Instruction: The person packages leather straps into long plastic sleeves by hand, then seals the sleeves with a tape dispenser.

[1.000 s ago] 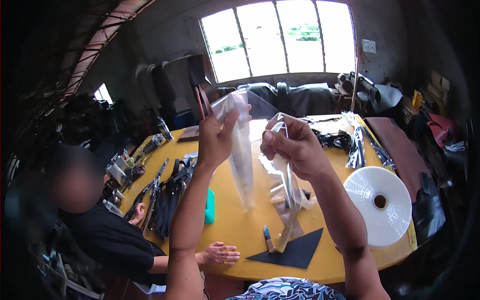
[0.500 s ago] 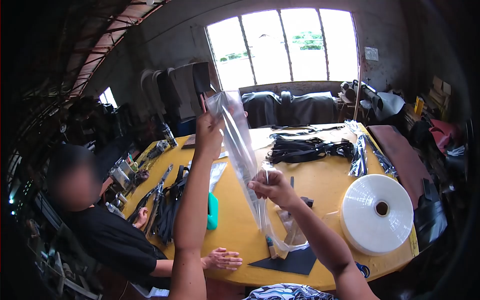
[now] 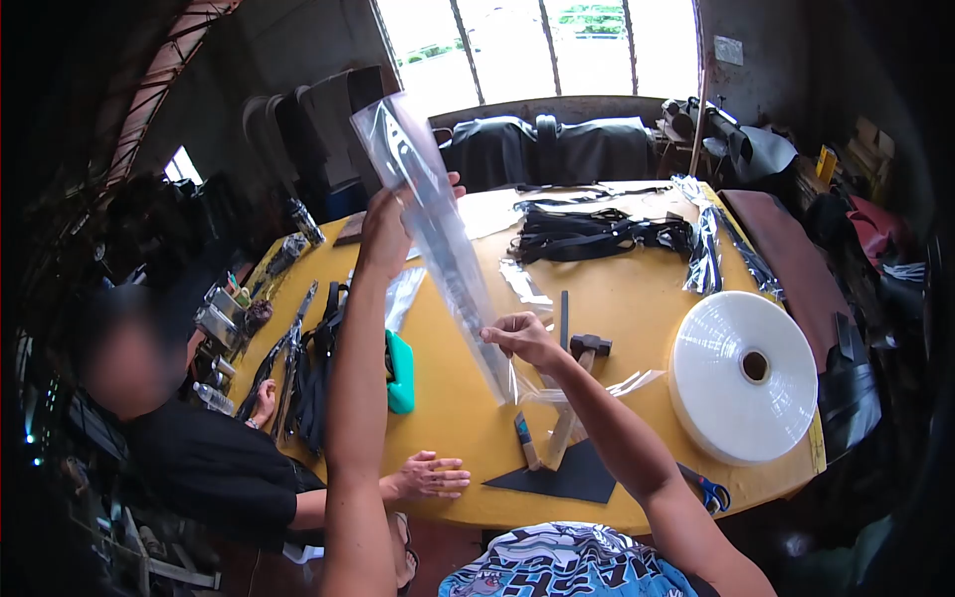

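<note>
A long strip of clear plastic film (image 3: 438,244) slants across the view, held up over the table. Its upper part is in my left hand (image 3: 386,234), whose fingertips show past the film's right edge. Lower down, my right hand (image 3: 525,338) pinches the strip between thumb and fingers. From there the loose film bends right towards a big roll of plastic film (image 3: 711,383), partly hidden by my right forearm. Under my right arm lie a hammer (image 3: 591,346), a knife-like tool with a wooden handle (image 3: 527,443) and a dark triangular sheet (image 3: 567,476).
A co-worker in a black shirt (image 3: 224,468) sits at the left, one hand (image 3: 430,478) on the yellow table (image 3: 448,428). Black straps (image 3: 607,234) lie at the back, more (image 3: 316,378) at left. A green container (image 3: 400,370) and blue-handled scissors (image 3: 711,493) are nearby.
The view has tilted down, showing more of the table's near side. My right hand has shifted slightly along the strip, and the hammer is now more exposed. Both hands still hold the film.
</note>
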`<action>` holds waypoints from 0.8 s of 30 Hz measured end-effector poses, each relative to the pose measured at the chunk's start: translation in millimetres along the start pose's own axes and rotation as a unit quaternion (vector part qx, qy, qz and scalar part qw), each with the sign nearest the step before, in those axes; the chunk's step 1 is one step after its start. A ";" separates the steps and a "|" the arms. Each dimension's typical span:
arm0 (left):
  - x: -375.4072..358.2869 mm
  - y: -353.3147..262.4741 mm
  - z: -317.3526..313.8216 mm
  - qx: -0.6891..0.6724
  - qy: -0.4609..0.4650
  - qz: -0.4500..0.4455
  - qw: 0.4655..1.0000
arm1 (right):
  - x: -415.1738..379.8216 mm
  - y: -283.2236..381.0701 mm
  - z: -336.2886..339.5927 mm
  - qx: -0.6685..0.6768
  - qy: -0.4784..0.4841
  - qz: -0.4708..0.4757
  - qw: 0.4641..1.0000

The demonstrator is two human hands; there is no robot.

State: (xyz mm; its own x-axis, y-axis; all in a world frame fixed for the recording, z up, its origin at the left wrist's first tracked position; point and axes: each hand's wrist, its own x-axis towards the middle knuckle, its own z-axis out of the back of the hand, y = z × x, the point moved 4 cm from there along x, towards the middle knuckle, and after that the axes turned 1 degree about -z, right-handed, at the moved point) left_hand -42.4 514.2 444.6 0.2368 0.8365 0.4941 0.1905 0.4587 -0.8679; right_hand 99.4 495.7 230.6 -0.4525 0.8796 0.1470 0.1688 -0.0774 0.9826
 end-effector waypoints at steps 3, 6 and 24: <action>3.3 3.8 -6.6 -0.064 0.022 0.013 0.998 | 0.3 -4.9 -4.1 0.015 -0.004 -0.006 1.000; -1.7 30.3 -4.3 -0.114 0.007 0.022 0.993 | 0.0 -17.6 -2.2 0.042 -0.046 -0.024 0.998; -131.2 192.7 -17.6 0.204 -0.091 0.049 0.973 | -16.3 -144.2 3.4 -0.007 -0.101 -0.183 0.978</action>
State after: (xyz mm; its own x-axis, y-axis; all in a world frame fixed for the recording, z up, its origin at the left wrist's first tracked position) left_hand -19.9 487.6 213.4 0.0548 0.9049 0.4221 -0.2274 0.4229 -0.8772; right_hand 85.4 494.1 86.1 -0.2978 0.9245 -0.2382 0.0149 0.2540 0.9671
